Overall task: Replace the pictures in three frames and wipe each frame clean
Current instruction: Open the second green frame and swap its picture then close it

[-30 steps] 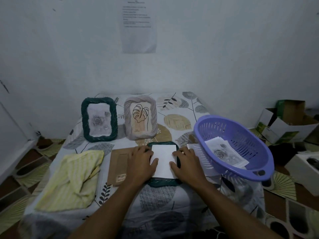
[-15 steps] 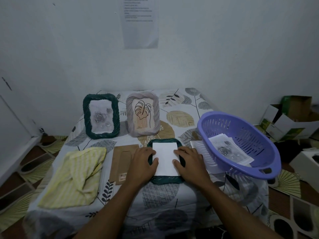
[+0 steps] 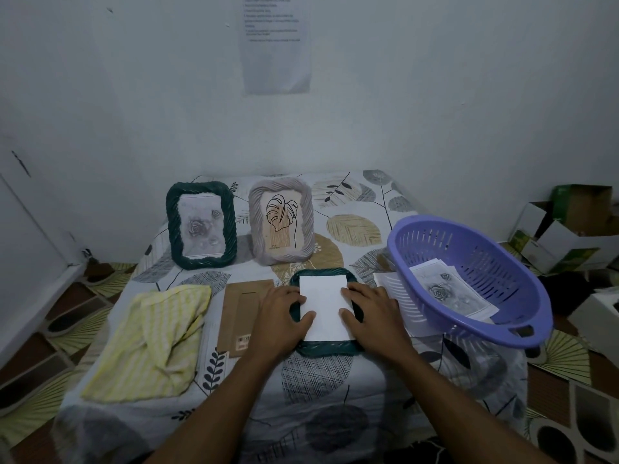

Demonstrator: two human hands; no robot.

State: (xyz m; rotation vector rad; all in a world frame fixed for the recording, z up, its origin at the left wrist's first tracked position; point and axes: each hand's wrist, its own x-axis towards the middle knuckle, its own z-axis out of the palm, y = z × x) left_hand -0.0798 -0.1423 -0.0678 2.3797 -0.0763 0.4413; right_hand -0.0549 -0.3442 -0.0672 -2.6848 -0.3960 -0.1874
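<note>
We press white paper sheet into lying dark-green braided frame | left hand, right hand: fingers flat, grasping nothing | risk: uneven push skews or creases sheet

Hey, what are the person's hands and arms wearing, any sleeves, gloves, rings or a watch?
Both are bare. The left hand and right hand show no gloves, rings or watch, and the forearms are uncovered to the picture's edge, with no sleeves in view.
</note>
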